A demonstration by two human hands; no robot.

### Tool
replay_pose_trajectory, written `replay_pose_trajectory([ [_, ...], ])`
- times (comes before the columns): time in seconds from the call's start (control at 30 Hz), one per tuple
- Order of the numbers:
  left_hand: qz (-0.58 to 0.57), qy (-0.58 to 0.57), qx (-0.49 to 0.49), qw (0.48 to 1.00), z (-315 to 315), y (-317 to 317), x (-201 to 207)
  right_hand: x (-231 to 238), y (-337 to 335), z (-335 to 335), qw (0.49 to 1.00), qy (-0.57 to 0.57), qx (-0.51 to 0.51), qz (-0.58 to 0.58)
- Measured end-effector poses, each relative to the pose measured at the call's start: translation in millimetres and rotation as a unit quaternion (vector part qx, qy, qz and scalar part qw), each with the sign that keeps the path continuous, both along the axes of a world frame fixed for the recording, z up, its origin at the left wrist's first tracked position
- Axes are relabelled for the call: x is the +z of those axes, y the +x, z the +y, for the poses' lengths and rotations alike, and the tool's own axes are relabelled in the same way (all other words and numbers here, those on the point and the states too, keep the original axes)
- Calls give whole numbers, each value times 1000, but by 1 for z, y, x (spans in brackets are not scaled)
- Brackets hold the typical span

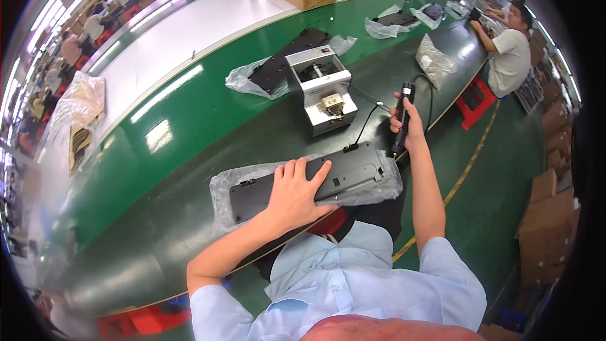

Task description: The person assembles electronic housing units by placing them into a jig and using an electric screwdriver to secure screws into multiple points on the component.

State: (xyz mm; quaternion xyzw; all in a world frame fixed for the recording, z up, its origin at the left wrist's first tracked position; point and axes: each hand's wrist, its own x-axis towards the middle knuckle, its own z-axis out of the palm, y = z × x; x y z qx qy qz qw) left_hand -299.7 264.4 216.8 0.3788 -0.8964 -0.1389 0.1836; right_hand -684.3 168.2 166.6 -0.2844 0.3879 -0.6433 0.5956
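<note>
A black keyboard [344, 173] lies face down across a clear plastic bag [222, 191] at the near edge of the bench. My left hand [297, 192] rests on its underside with the fingers spread. To the right, my right hand [410, 123] is wrapped around a black electric screwdriver [404, 113]. The driver stands nearly upright, its tip pointing down beside the keyboard's right end; whether it touches anything there I cannot tell. A cable [431, 104] loops from its top. Beyond the keyboard sits a small grey screw feeder [325, 91].
Behind the feeder, another black keyboard [287, 63] lies on plastic on the green surface [183, 120]. A bag of small parts [434, 62] is at the right edge. A co-worker [511, 50] sits farther right. Cardboard boxes [546, 233] are stacked beyond the aisle.
</note>
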Motion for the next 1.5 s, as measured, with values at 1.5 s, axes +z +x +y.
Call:
replay_pose_trajectory([
  [1.5, 1, -92, 72, 993, -8, -17, -41, 57, 194, -3, 953, -262, 77, 130],
])
